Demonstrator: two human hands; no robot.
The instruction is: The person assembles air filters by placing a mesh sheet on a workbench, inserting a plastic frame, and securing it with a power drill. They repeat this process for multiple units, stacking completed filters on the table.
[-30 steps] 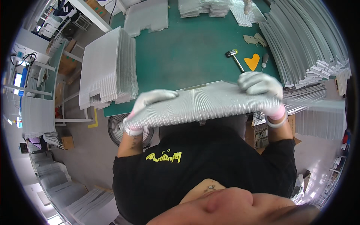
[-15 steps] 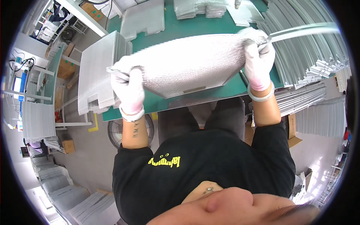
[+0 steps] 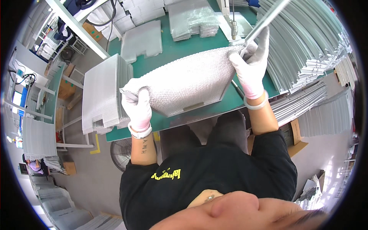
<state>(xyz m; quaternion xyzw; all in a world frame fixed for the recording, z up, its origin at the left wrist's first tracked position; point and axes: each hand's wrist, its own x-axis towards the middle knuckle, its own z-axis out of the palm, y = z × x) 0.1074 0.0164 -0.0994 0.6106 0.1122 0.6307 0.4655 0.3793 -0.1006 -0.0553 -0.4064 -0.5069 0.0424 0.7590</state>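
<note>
A silvery mesh sheet (image 3: 188, 78) is held in front of me above the green tabletop, bowed and tilted. My left hand (image 3: 138, 107), in a white glove, is closed on its left end, where a short bit of metal strip sticks out. At the upper right corner my gloved right hand (image 3: 251, 65) holds the sheet's edge with a thin metal strip (image 3: 267, 20) that slants up to the right. Its thumb presses from the near side while one finger points up along the strip. How the strip meets the mesh is hidden by the fingers.
Stacked mesh sheets (image 3: 100, 92) stand at the table's left edge, with a notched sheet (image 3: 142, 40) and another stack (image 3: 193, 21) behind. A thin metal tool (image 3: 234, 28) hangs at the back. Many long metal strips (image 3: 303, 46) fill the right side. A fan (image 3: 120, 155) stands below.
The mesh sheet has shifted lower at its left end, and its right end has moved leftward. The strip at my right hand has swung from nearly level to steeply upward, and that hand's fingers have opened somewhat.
</note>
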